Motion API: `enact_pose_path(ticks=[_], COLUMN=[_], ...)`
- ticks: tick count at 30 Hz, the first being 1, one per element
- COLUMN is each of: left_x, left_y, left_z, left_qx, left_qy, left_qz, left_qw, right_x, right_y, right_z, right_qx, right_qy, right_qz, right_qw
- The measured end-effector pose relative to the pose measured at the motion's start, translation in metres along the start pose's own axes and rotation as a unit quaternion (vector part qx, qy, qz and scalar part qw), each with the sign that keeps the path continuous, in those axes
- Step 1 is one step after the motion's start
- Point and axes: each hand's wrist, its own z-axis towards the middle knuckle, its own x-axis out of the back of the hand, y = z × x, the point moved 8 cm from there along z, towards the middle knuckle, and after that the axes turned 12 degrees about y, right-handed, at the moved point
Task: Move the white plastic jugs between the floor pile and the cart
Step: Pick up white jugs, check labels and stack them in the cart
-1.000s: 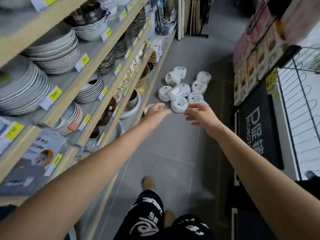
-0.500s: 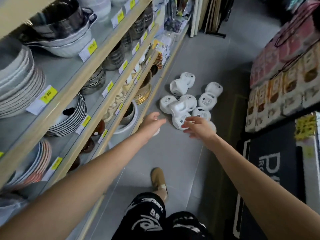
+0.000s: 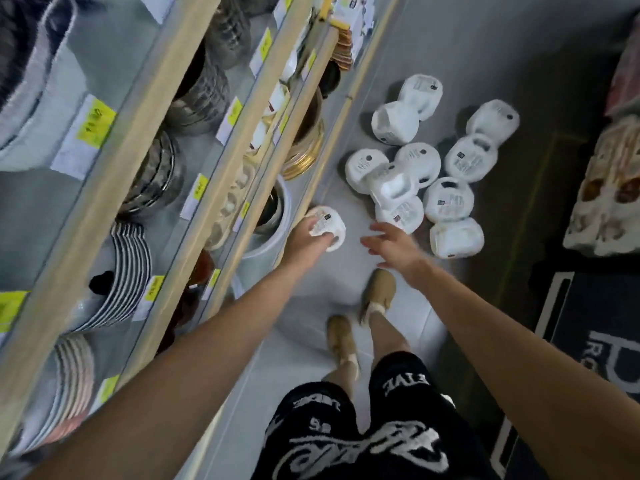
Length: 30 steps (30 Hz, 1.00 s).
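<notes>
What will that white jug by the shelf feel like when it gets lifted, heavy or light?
The white jug is probably light: it looks like thin plastic. Its rounded shape could roll on the smooth floor. It likely won't break easily; the piled jugs lie tumbled on each other.

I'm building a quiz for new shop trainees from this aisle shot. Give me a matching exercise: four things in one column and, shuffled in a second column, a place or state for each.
Things
1. left hand
2. right hand
3. jug pile
4. striped plates

Places or states
a. stacked in the shelving at the left
b. on the floor, just beyond the right hand
c. fingers spread, holding nothing
d. on a lone jug by the shelving's foot

Pairs: 1-d, 2-c, 3-b, 4-a.
</notes>
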Motion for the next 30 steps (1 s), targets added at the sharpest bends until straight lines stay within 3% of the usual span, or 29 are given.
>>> enact_pose_path(ticks=[7,11,18,25,30], left_x=[-0.073,-0.122,-0.187,-0.269,-0.299], left_y=[0.005,-0.009,-0.065,-0.149,-0.197], left_z=[0.096,0.153,0.271,0.391,0.454], left_qx=[0.033,0.053,0.037,-0.042,-0.187], left_qy=[-0.037,-0.104,-0.108,-0.138,-0.126], left_qz=[0.096,0.134,0.157,0.265,0.389], left_qw=[0.994,0.984,0.981,0.953,0.893], right_x=[-0.008,-0.021,-0.066,-0.134,-0.184], right_y=[0.006,0.022,0.085,0.177,0.243], right_z=[0.113,0.181,0.298,0.412,0.469], right_qx=[-0.070,-0.093,-0.131,-0.157,-0.185], right_qy=[-0.012,-0.007,0.008,0.041,0.060], right_qz=[0.053,0.040,0.086,0.109,0.151], right_qw=[0.996,0.995,0.988,0.981,0.969])
